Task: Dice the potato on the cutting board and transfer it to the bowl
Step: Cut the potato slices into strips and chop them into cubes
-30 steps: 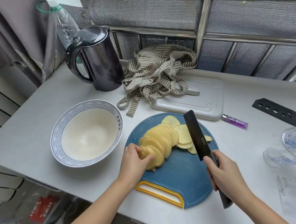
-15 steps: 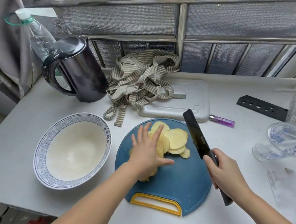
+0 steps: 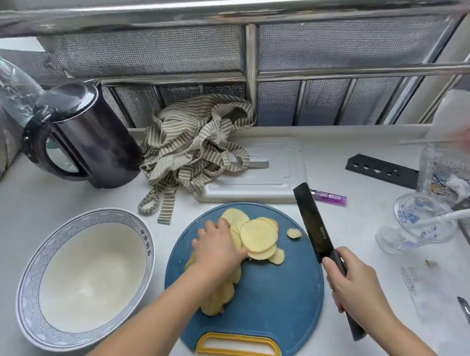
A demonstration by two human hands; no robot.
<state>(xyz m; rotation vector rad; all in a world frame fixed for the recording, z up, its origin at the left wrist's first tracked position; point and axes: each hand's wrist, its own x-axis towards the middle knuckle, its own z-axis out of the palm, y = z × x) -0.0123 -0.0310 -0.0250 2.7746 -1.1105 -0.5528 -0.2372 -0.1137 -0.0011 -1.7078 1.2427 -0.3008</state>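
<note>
Left hand [image 3: 217,252] lies on top of the potato slices [image 3: 258,235] on the blue cutting board [image 3: 274,307], hiding most of the row. Its fingertips are tucked out of sight, so I can't tell whether it's pressing or gathering. Half a second back those fingers were fanned wide and now they're drawn together, while the right hand [image 3: 355,286] keeps its fist round the knife [image 3: 313,221] handle, blade apparently raised over the board's right edge, and the bowl [image 3: 86,274] sits just left.
</note>
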